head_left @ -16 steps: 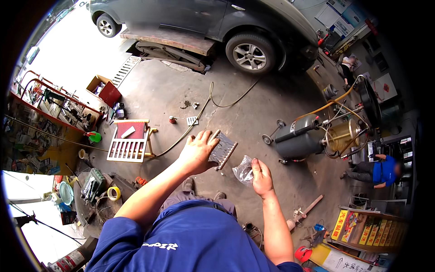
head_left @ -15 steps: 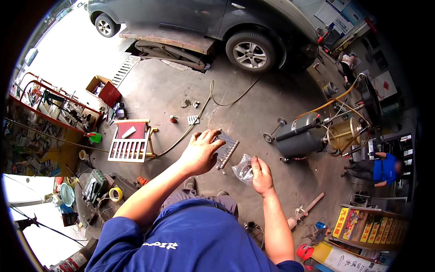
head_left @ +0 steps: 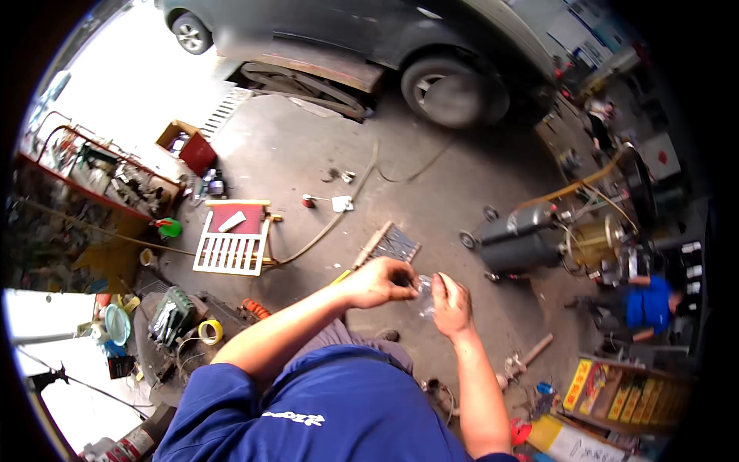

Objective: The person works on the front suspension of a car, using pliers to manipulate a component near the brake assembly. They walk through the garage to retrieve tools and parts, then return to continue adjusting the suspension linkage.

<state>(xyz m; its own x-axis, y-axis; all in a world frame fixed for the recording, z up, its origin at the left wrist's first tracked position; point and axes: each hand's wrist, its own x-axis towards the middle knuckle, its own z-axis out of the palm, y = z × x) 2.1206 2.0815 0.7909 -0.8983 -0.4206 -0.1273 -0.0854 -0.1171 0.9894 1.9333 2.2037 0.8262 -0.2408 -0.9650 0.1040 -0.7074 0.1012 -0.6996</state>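
Observation:
My right hand (head_left: 453, 305) pinches a small, crumpled clear plastic bag (head_left: 425, 297) in front of my body. My left hand (head_left: 379, 282) is at the bag's left side, its thumb and fingers curled together at the bag's edge. What lies inside the bag is too blurred to tell. Just beyond my left hand is a flat grey panel with light streaks (head_left: 396, 244), and a pale wooden bar (head_left: 374, 244) runs along its left side. My left hand hides the near part of these.
A folding stool (head_left: 231, 252) with a slatted top stands left, beside a hose (head_left: 319, 233) on the floor. A dark car (head_left: 331, 31) sits beyond on a scissor lift (head_left: 304, 81). Right are a wheeled grey tank (head_left: 523, 242) and a person in blue (head_left: 647, 304).
My left hand has come away from the grey panel, moving right and nearer to the plastic bag. My right hand keeps the bag. The whole view has shifted slightly.

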